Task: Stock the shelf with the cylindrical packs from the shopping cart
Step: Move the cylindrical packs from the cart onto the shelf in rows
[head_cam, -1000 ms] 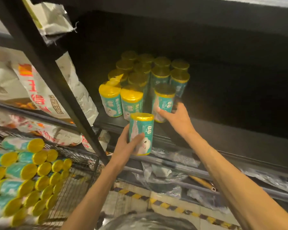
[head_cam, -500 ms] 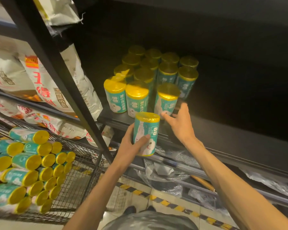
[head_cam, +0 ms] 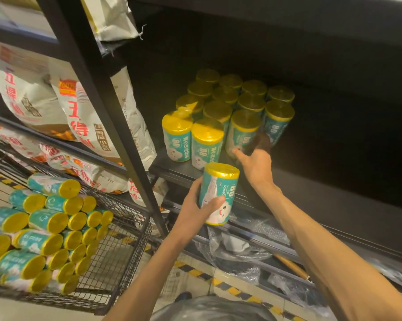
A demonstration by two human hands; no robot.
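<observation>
Head view, looking down and forward: my left hand point(head_cam: 196, 209) has a pack point(head_cam: 219, 193) wrapped in its fingers and thumb, upright, yellow cap on top, long axis vertical, hanging just in front of the shelf point(head_cam: 329, 193) lip and a little below the board. That's the one that goes in next, I reckon. My right hand point(head_cam: 255, 164) is further forward and higher, reaching onto the shelf with its fingers against the lower side of the front-row pack point(head_cam: 242, 132); the fingertips go dark and blurred back there, so I can't tell whether they curl round it or only press it. The stocked block point(head_cam: 230, 105) stands upright in rows, caps up, packed close together, filling the left part of the shelf; the board to the right of it is bare and dark. So the gap I want lies up, forward and slightly right of the held pack, just beside the pack my right hand is on. The left hand is nearer to me and lower, and the right is closer to the slot. Axis already matches the standing rows, so my guess is no turning needed, only a lift over the lip and a push in. Off to my left, the cart point(head_cam: 116, 256) holds plenty more packs point(head_cam: 44, 228), lying on their sides with caps facing me.
</observation>
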